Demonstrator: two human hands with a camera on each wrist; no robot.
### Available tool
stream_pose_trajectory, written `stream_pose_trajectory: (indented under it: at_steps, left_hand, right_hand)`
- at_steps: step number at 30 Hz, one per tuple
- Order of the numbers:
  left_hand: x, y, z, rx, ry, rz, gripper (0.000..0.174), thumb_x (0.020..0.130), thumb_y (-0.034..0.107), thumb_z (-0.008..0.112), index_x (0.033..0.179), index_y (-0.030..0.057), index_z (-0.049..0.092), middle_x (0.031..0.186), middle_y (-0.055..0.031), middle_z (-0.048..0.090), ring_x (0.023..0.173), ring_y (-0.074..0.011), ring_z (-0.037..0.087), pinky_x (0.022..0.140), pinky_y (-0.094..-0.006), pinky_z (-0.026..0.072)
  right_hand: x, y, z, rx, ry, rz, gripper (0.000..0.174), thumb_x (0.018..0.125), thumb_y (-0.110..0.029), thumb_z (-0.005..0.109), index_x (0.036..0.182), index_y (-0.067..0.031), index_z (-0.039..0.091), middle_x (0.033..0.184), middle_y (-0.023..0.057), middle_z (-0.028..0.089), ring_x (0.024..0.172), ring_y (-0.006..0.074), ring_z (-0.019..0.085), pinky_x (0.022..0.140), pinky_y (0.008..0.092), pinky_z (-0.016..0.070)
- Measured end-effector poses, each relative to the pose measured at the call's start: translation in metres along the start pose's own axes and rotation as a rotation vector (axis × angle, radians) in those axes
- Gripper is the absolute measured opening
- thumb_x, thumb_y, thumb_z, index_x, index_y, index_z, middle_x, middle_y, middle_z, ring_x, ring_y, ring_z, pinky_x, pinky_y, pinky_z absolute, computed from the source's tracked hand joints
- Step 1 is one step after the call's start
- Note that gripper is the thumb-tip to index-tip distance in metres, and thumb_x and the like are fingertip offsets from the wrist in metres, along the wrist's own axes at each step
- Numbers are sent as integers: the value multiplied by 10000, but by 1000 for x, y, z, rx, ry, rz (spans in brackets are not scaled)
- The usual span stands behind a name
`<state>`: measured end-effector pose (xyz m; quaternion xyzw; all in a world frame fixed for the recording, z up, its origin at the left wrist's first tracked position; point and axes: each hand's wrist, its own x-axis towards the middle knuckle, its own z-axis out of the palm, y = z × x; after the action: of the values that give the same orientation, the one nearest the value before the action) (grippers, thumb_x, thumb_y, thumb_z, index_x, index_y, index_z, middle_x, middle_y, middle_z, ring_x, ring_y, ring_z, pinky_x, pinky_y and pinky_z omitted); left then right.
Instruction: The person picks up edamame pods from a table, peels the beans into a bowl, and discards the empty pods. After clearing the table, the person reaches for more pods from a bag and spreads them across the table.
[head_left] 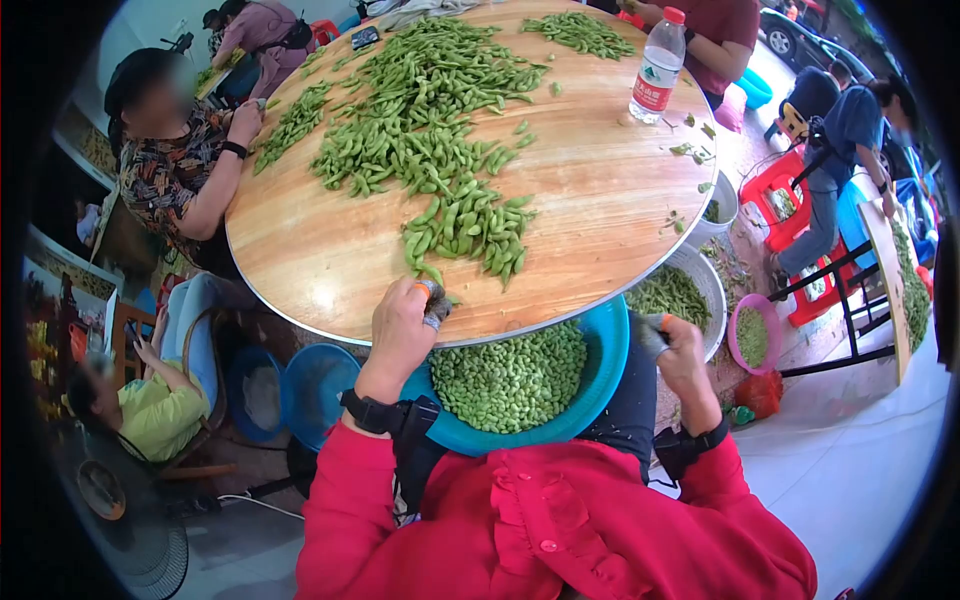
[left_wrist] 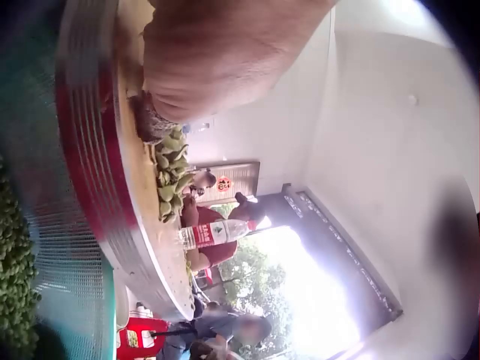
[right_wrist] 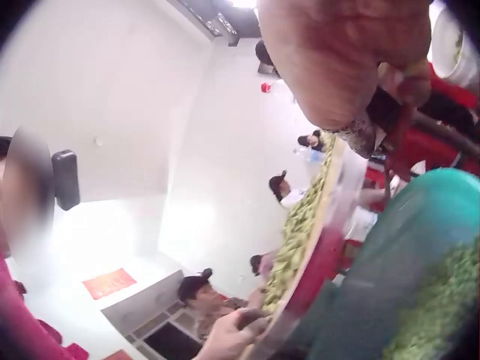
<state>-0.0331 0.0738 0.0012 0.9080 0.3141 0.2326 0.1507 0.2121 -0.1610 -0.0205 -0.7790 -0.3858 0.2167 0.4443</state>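
Note:
My left hand is at the near edge of the round wooden table, its covered fingertips right at the nearest edamame pods. Those fingers wear grey covers with an orange band. My right hand is off the table at the lower right, bent fingers in grey covers close to the teal basket's rim. I cannot tell what either hand holds, as the fingers hide it. Below the table edge, the teal basket sits at my lap, with shelled green beans in it.
A large pod heap spreads across the table. A water bottle stands at the far right. Beside my right hand is a white basket of pods, with a pink basin beyond. Blue tubs stand left. Several people sit around.

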Motion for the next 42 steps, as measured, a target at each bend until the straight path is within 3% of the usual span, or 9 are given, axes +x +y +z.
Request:
stream_pose_trajectory:
  at_steps: [3, 6, 9, 13, 32, 35, 36, 39, 42]
  left_hand:
    - [-3, 10, 5, -65, 16, -12, 119, 751, 93, 590, 809, -2, 548, 764, -116, 550, 689, -273, 535, 615, -362, 436]
    - [-15, 36, 7, -1100, -156, -517, 60, 801, 71, 544, 835, 23, 539, 700, -73, 565, 568, -152, 519, 509, -268, 419]
    - [-28, 59, 5, -1442, -335, -663, 45, 837, 84, 517, 828, 52, 547, 572, -27, 538, 408, -29, 382, 365, -168, 255]
    - [-34, 70, 7, -1532, -449, -726, 68, 826, 95, 538, 841, 32, 559, 559, -24, 522, 394, -55, 412, 357, -176, 281]
    - [-48, 71, 32, -1449, -430, -688, 78, 785, 24, 555, 860, 19, 535, 606, 32, 465, 463, -43, 386, 386, -185, 276]
    - [-50, 81, 33, -724, -156, -134, 120, 765, 60, 584, 849, -10, 533, 628, -21, 517, 472, -123, 467, 418, -244, 361]
    - [-43, 86, 18, -306, -90, 136, 192, 757, 126, 611, 835, -33, 534, 661, -109, 560, 523, -236, 540, 492, -294, 426]
    - [-46, 76, 24, -60, -131, 182, 210, 733, 147, 632, 832, -19, 550, 685, -182, 564, 582, -306, 562, 518, -307, 437]
    - [-50, 70, 37, -482, -92, 96, 161, 767, 137, 600, 817, -7, 547, 630, -100, 556, 526, -234, 534, 480, -294, 412]
  right_hand:
    - [2, -40, 27, 205, -133, -97, 175, 796, -93, 578, 927, 20, 603, 777, 78, 624, 681, 98, 542, 597, 244, 435]
    - [6, -67, 52, 350, -297, -95, 201, 808, -98, 569, 970, 19, 587, 806, 62, 611, 723, 80, 521, 624, 240, 434]
    - [7, -77, 70, 557, -419, -24, 192, 824, -97, 552, 968, 27, 578, 802, 16, 594, 734, 60, 490, 654, 231, 426]
    - [6, -82, 69, 680, -506, 38, 162, 833, -93, 536, 931, 27, 583, 805, 5, 591, 742, 52, 484, 671, 224, 417]
    - [-1, -59, 80, 652, -424, 123, 137, 815, -96, 546, 863, 28, 579, 697, -37, 524, 668, 42, 421, 590, 220, 387]
    - [0, -63, 75, 613, -378, 57, 136, 814, -95, 545, 868, 24, 581, 707, -30, 537, 673, 45, 426, 599, 224, 390]
    - [0, -65, 73, 592, -369, 30, 136, 813, -95, 544, 871, 22, 582, 714, -27, 544, 676, 46, 429, 603, 225, 391]
    - [0, -67, 71, 483, -477, 117, 138, 817, -101, 549, 882, 15, 586, 765, -22, 569, 711, 45, 450, 636, 221, 400]
    - [-4, -66, 70, 804, -523, 152, 150, 822, -120, 565, 905, 3, 584, 809, -27, 575, 740, 43, 463, 667, 217, 401]
